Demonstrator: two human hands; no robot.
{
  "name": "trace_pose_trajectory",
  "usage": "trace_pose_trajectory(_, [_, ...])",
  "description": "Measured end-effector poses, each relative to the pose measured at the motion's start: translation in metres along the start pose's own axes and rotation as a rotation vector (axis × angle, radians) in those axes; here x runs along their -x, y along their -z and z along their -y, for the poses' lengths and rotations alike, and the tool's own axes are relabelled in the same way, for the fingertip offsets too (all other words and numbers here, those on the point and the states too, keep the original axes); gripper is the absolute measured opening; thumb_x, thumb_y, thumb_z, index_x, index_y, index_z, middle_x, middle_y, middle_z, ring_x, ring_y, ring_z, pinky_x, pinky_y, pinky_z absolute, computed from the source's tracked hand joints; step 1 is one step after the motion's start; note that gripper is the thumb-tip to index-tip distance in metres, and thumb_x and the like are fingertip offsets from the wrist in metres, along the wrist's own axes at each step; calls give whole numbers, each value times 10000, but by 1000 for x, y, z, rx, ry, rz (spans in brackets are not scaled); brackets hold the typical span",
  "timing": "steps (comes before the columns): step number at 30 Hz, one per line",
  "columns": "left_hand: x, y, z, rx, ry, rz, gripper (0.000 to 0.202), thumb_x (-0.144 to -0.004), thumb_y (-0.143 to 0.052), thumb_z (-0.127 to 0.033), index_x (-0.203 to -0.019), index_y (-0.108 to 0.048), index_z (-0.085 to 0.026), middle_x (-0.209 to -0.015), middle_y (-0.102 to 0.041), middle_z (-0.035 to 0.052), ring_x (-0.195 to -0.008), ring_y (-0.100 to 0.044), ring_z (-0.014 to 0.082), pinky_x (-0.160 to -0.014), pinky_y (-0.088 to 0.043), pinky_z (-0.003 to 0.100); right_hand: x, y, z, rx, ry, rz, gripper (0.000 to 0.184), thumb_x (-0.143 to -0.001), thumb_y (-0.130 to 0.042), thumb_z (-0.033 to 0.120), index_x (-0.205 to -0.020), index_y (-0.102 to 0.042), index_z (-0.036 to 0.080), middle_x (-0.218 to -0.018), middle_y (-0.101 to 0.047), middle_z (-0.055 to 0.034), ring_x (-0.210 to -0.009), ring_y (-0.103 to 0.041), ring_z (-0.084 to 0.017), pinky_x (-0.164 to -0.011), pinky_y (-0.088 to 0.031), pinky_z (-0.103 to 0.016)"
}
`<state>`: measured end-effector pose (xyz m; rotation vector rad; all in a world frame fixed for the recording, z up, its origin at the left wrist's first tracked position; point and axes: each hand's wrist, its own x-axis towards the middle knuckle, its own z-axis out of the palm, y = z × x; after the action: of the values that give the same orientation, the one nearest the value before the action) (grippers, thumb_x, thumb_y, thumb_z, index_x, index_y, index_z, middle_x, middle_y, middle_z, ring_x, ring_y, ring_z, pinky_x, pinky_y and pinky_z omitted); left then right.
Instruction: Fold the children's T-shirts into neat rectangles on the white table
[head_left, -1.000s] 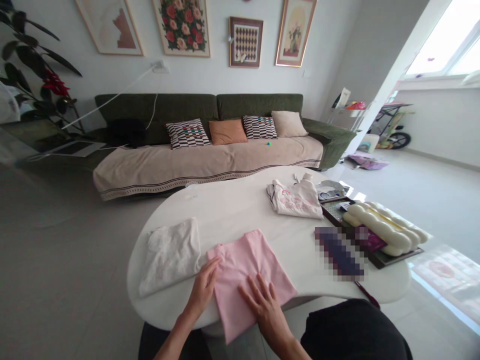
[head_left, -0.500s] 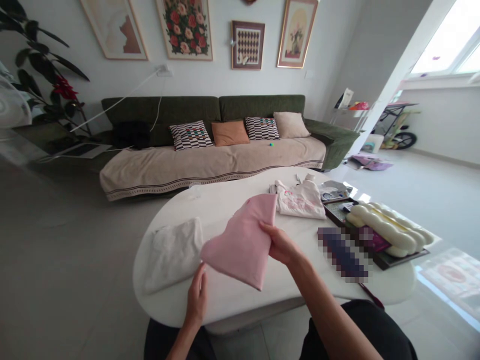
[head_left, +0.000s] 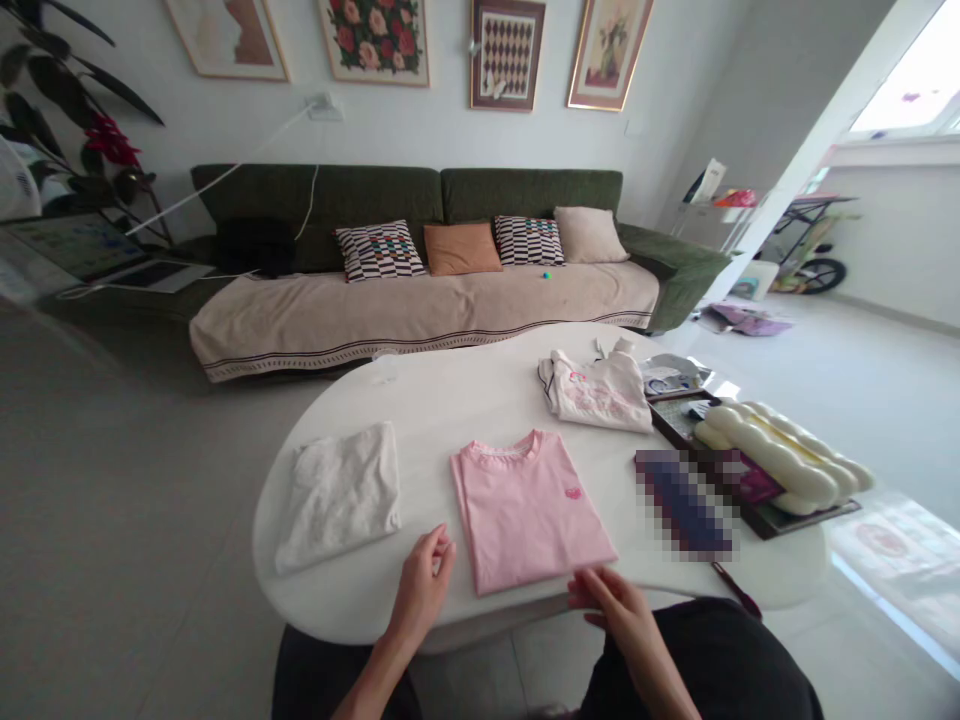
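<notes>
A pink T-shirt (head_left: pixel 525 515), folded into a neat rectangle, lies flat on the white table (head_left: pixel 442 395) with its collar away from me and a small heart on its front. My left hand (head_left: pixel 426 580) hovers just left of the shirt, its fingers loosely bent and holding nothing. At the shirt's near right corner is my right hand (head_left: pixel 611 600), fingers extended and apart from the thumb; whether the fingertips touch the hem I cannot tell. Left of the pink shirt rests a folded white garment (head_left: pixel 345 495). Another folded white shirt (head_left: pixel 596 392), with a pink print, sits farther back.
On the right, a dark tray (head_left: pixel 780 525) bears a cream, puffy object (head_left: pixel 780 450) and a purple packet (head_left: pixel 754 480). A blurred-out dark item (head_left: pixel 686 505) lies beside it, with a dark red handle (head_left: pixel 736 590) near the edge. Behind the table stands a green sofa (head_left: pixel 322 195).
The pink T-shirt went from being held in the air, tilted, to lying flat on the table with its front up. My right hand has let go and moved down toward me.
</notes>
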<state>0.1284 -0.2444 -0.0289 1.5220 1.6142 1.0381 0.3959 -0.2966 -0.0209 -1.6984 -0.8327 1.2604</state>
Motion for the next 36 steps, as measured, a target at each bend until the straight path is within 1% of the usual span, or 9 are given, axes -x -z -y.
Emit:
trace_pose_trajectory(3, [-8, -23, -15, -97, -17, 47, 361, -791, -451, -331, -1048, -570, -108, -829, -632, 88, -665, -610, 159, -664, -506, 297, -31, 19, 28, 437, 319, -245, 422, -754, -428, 534, -889, -589, 168, -891, -642, -105, -865, -600, -242, -703, -444, -320])
trace_pose_trajectory(7, [-15, -37, -25, -273, -41, 8, 303, -742, -516, -229, -1017, -558, -107, -768, -603, 64, -667, -590, 160, -697, -476, 299, -65, 12, 36, 809, 392, -404, 375, -794, -406, 398, -1011, -559, 133, -947, -598, -143, -889, -561, -249, -774, -411, -343])
trace_pose_trajectory(11, [-13, -37, -23, -197, -4, 34, 214, -721, -531, -182, -934, -525, -161, -719, -585, 9, -620, -577, 128, -632, -461, 244, -74, -2, 24, 837, 372, -409, 328, -784, -437, 323, -1044, -519, 138, -943, -571, -134, -908, -531, -254, -774, -392, -334])
trace_pose_trajectory(15, [-10, -34, -24, -215, 49, 60, 56, -733, -528, -219, -763, -514, -174, -632, -568, -9, -583, -564, 121, -590, -422, 218, -75, 1, 18, 849, 366, -396, 256, -809, -405, 299, -1009, -495, 167, -888, -564, -95, -891, -523, -231, -756, -380, -304])
trace_pose_trajectory(19, [-10, -32, -34, -258, 116, 151, 132, -753, -506, -245, -638, -489, -182, -538, -542, -19, -532, -538, 118, -543, -370, 206, -77, 4, 17, 861, 362, -392, 218, -847, -331, 297, -934, -493, 178, -867, -557, -91, -876, -510, -228, -743, -368, -304])
trace_pose_trajectory(25, [1, -30, -47, -124, -29, 139, 116, -782, -465, -252, -681, -472, -195, -619, -557, -30, -586, -543, 99, -579, -361, 186, -77, 2, 15, 865, 365, -374, 206, -850, -316, 250, -928, -492, 180, -864, -548, -86, -867, -493, -226, -748, -353, -308])
trace_pose_trajectory(29, [5, -31, -32, -56, 111, 164, 66, -725, -517, -203, -676, -474, -188, -569, -555, -36, -557, -533, 106, -551, -362, 191, -79, 9, 20, 836, 360, -329, 189, -828, -379, 285, -894, -526, 187, -849, -550, -67, -810, -522, -193, -696, -367, -274])
trace_pose_trajectory(32, [-12, -28, -23, 101, 228, 253, 150, -708, -567, -260, -817, -528, -165, -629, -619, -9, -595, -571, 129, -564, -392, 206, -89, 15, 31, 804, 351, -302, 223, -804, -428, 319, -912, -558, 173, -847, -554, -71, -770, -543, -174, -688, -378, -263])
trace_pose_trajectory(36, [-58, -28, -26, 186, 277, 103, 264, -686, -602, -285, -901, -564, -136, -720, -659, 35, -685, -604, 158, -608, -414, 218, -115, 10, 52, 736, 339, -255, 263, -763, -502, 339, -932, -577, 151, -836, -580, -78, -774, -566, -176, -684, -399, -257])
